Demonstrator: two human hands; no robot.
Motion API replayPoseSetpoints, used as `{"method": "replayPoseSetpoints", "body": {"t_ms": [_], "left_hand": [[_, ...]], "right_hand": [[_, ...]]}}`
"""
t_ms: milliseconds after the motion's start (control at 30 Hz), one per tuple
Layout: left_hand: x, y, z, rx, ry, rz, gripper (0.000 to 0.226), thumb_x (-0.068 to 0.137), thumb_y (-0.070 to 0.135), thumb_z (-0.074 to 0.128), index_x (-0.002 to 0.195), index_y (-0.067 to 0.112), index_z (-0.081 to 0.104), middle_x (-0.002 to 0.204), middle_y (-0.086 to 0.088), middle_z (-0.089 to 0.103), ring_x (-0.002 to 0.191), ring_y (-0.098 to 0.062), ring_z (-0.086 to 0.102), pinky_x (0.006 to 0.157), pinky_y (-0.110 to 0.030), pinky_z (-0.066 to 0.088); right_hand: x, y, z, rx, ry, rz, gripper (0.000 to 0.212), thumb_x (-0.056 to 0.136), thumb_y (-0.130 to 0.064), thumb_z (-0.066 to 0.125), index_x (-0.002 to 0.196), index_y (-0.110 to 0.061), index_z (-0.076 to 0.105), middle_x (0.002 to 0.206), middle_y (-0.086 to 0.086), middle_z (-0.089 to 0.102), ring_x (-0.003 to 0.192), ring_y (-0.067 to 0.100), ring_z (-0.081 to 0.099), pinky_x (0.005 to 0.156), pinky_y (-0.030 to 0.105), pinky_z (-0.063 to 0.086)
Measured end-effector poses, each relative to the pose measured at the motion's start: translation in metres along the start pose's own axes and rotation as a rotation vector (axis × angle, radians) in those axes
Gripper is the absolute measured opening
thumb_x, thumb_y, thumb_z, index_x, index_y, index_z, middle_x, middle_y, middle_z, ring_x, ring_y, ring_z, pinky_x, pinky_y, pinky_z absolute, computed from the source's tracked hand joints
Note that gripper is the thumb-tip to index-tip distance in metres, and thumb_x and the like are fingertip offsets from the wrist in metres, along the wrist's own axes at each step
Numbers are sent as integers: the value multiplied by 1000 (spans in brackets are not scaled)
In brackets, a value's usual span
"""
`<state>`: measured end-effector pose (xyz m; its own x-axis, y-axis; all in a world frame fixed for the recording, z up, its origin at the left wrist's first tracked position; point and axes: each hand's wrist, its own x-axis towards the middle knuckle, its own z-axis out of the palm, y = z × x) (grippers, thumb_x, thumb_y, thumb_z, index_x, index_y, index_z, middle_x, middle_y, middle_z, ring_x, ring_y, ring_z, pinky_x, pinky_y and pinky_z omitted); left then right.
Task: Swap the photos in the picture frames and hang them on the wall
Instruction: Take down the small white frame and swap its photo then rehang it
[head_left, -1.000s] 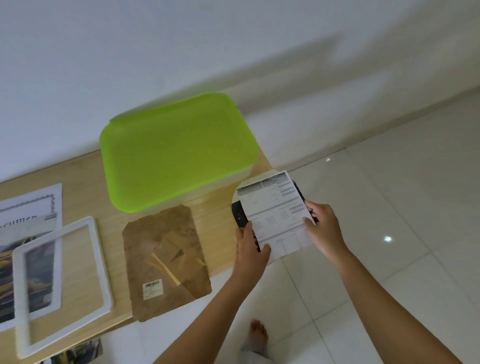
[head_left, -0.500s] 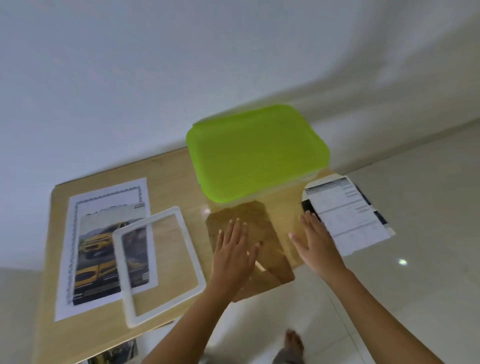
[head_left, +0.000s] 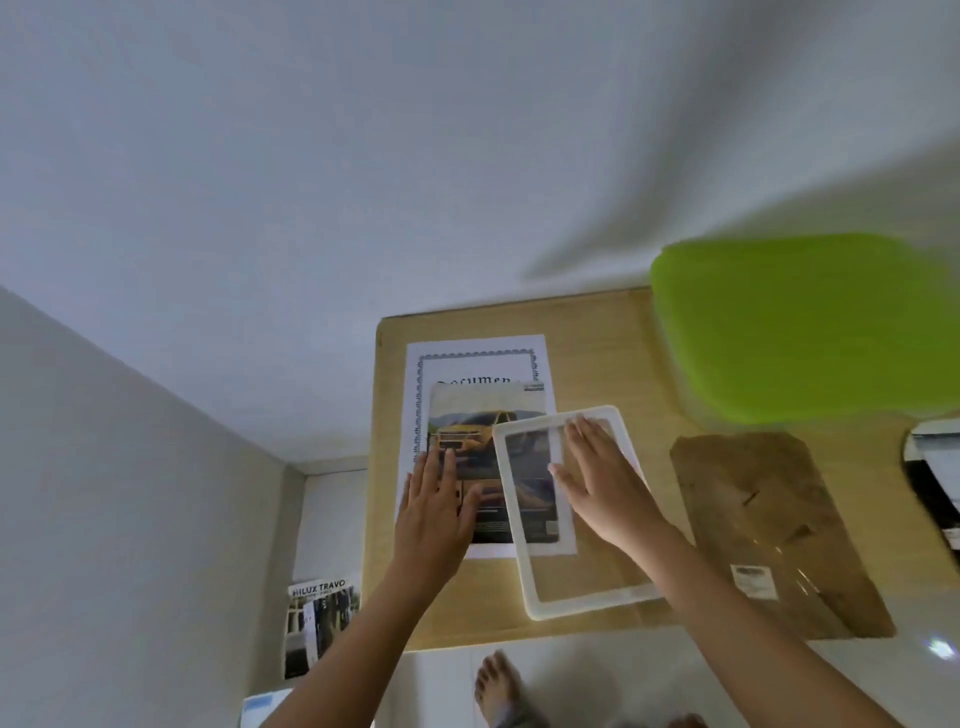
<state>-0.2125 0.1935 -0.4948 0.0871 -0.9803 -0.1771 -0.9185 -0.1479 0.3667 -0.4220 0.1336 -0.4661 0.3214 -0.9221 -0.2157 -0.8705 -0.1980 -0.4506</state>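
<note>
Your left hand (head_left: 436, 501) lies open and flat, fingers straight and close together, over the left part of the car photo (head_left: 467, 441). It holds nothing, and its fingertips reach the lower edge of the yellow car in the picture. Your right hand (head_left: 602, 483) is open too, fingers spread, palm down inside the white picture frame (head_left: 587, 604). It grips nothing, and you cannot tell from here whether it presses down or only rests there. The frame lies flat on the wooden table (head_left: 597, 353), tilted a little, with its left side overlapping the right part of the car photo. The photo lies on top of a bordered document sheet (head_left: 472, 358), whose heading shows above it. To the right of the frame, apart from it, the brown backing board (head_left: 769, 519) lies flat with its near corner over the table's front edge. Behind that sits a green-lidded box (head_left: 805, 327), and a printed paper (head_left: 940, 467) shows at the right edge. A magazine (head_left: 322, 618) lies on the floor left of the table, and your bare foot (head_left: 498, 686) is below the table's front edge.
</note>
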Motion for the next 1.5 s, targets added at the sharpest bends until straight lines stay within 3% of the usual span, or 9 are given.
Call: {"method": "replayPoseSetpoints", "body": {"t_ms": [200, 400, 600, 800, 967, 1100, 1233, 1367, 1500], "left_hand": [[-3, -36, 8, -64, -3, -55, 77, 87, 63, 8, 149, 19, 0, 157, 0, -6, 143, -13, -11, 115, -30, -5], [-7, -39, 17, -75, 6, -47, 77, 83, 68, 7, 144, 26, -15, 153, 5, -20, 141, -12, -20, 114, -30, -10], [-7, -43, 28, 5, 32, -29, 76, 86, 69, 1, 141, 27, -27, 153, 2, -24, 140, -14, -24, 115, -31, -17], [-5, -44, 35, 58, 75, -21, 76, 93, 64, 12, 149, 14, 0, 157, -6, -4, 144, -20, -8, 115, -32, -7], [-4, -43, 34, 67, 79, -29, 76, 93, 63, 13, 149, 14, 3, 157, -5, -2, 144, -20, -5, 116, -33, -5], [-5, -43, 35, 62, 82, -31, 76, 92, 64, 13, 149, 14, 3, 157, -6, 0, 144, -20, -5, 116, -33, -3], [-6, -44, 36, 37, 90, -29, 76, 92, 65, 13, 149, 16, 1, 158, -5, 0, 144, -18, -7, 116, -33, -5], [-6, -46, 35, 15, 98, -29, 76, 92, 66, 13, 149, 18, 3, 157, -3, 2, 144, -16, -6, 116, -31, -5], [-7, -47, 34, 3, 101, -24, 76, 92, 65, 14, 149, 16, 6, 157, -4, 7, 144, -16, -3, 116, -30, -5]], "right_hand": [[66, -31, 10, -12, 0, -64, 59, 97, -35, 40, 147, -11, 20, 155, 5, 16, 144, 17, 10, 117, 33, 16], [106, -36, 8, 7, -19, 2, 41, 94, -23, 48, 128, -2, 41, 139, 13, 37, 131, 26, 30, 103, 37, 34], [121, -27, 8, -46, 17, 24, 35, 90, -18, 49, 123, -4, 50, 122, 15, 46, 117, 30, 37, 96, 36, 35], [132, -21, 3, 73, -1, 75, 28, 86, -15, 54, 112, -5, 54, 114, 13, 47, 112, 28, 37, 90, 30, 32], [134, -21, 0, 350, 82, 186, 16, 83, -12, 60, 99, -11, 56, 109, 8, 48, 94, 16, 45, 77, 23, 32], [125, -14, -2, 512, 98, 247, 24, 85, -9, 62, 109, -12, 58, 109, 2, 56, 95, 14, 51, 78, 23, 38], [120, -9, -4, 539, 52, 224, 27, 86, -6, 60, 111, -17, 59, 111, -1, 56, 98, 15, 54, 79, 29, 48], [125, -9, -6, 573, 90, 196, 24, 86, -1, 59, 103, -17, 64, 106, -2, 58, 97, 12, 54, 71, 19, 46], [134, -11, -7, 624, 210, 207, 24, 87, 0, 57, 102, -17, 64, 111, -1, 60, 100, 10, 54, 82, 24, 48]]}}
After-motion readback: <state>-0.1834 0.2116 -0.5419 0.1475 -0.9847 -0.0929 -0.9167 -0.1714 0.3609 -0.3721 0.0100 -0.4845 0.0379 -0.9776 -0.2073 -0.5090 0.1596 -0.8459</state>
